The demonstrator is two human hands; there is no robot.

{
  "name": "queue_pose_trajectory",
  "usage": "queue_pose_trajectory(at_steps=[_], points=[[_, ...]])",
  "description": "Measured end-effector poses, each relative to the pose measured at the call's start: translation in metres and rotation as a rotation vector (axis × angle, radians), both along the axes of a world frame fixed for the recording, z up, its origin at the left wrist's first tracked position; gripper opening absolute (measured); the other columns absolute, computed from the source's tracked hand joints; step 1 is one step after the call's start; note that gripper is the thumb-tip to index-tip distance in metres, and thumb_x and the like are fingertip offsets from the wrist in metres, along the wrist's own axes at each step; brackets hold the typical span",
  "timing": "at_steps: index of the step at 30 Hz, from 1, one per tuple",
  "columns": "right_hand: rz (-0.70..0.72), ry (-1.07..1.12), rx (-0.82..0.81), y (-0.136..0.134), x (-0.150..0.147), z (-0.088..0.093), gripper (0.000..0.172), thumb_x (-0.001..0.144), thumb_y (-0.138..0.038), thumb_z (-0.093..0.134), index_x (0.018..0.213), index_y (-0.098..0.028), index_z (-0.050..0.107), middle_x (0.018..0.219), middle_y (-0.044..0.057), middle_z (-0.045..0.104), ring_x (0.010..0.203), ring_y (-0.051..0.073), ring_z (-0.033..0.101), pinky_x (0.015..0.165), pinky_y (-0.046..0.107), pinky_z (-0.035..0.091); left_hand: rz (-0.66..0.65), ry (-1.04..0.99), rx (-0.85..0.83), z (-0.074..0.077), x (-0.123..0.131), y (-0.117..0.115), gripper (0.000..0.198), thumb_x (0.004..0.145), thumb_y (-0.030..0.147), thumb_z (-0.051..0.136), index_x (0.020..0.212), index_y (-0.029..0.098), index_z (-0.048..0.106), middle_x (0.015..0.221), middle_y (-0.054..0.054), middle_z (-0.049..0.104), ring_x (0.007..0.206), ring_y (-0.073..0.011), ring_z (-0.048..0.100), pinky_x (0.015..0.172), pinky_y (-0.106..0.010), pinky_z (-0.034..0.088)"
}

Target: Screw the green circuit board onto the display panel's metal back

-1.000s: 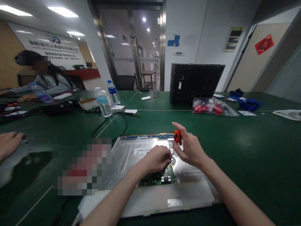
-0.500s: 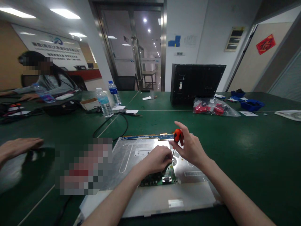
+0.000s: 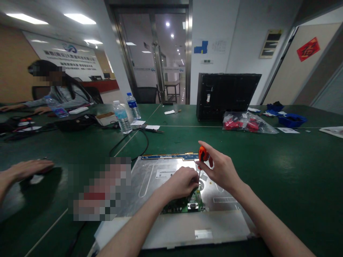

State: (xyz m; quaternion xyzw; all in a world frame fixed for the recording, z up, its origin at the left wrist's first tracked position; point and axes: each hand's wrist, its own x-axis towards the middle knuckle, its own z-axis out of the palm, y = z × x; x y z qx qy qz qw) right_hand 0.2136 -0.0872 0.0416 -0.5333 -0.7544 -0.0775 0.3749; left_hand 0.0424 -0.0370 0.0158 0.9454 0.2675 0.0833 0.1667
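My right hand (image 3: pixel 219 166) grips a screwdriver (image 3: pixel 203 153) by its orange and black handle, between thumb and fingers. The thin shaft points down, with its tip hidden by my left hand (image 3: pixel 184 181). That hand is closed low over the panel beside the shaft; whatever its fingertips pinch is hidden. Beneath both lies a silvery display panel (image 3: pixel 150 200), metal back upward. A green circuit board (image 3: pixel 177 208) with a connector (image 3: pixel 193 206) sits on it, partly covered by my left hand. Along the panel's far edge runs a narrow blue circuit board (image 3: pixel 166 157).
To the left, another person's hand (image 3: pixel 32 167) rests on a mouse. Two water bottles (image 3: pixel 122 117) and black cables (image 3: pixel 147 141) stand or lie beyond the panel. A black monitor housing (image 3: pixel 227 96), a bag of red parts (image 3: pixel 249 123) and blue trays (image 3: pixel 292 120) are farther back.
The whole view has shifted slightly, so things appear a little farther right. My right fingers have moved slightly around the screwdriver handle. My left hand stays at the same spot on the panel.
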Motion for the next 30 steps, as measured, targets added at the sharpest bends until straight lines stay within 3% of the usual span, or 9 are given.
queue_pose_trajectory(at_steps=[22,30], points=[[-0.001,0.044,-0.086,-0.0023,0.0004,0.0001,0.053,0.086,-0.024,0.053,0.136,-0.018,0.036,0.078,0.0,0.064,0.057,0.015,0.058,0.059,0.027,0.045,-0.034,0.005,0.005,-0.0001,0.0001,0.0001,0.01,0.075,0.007,0.06,0.075,0.015,0.065,0.078,-0.004,0.069,0.074,-0.0187,0.062,0.066,-0.025,0.041],[-0.002,0.0,-0.029,-0.0025,0.0006,0.0018,0.052,0.088,-0.03,0.055,0.136,-0.02,0.038,0.081,0.0,0.064,0.058,0.014,0.057,0.056,0.025,0.043,-0.035,0.028,0.04,0.0013,0.0007,0.0005,0.011,0.076,0.007,0.057,0.075,0.015,0.064,0.077,-0.005,0.068,0.073,-0.0187,0.061,0.065,-0.026,0.041]])
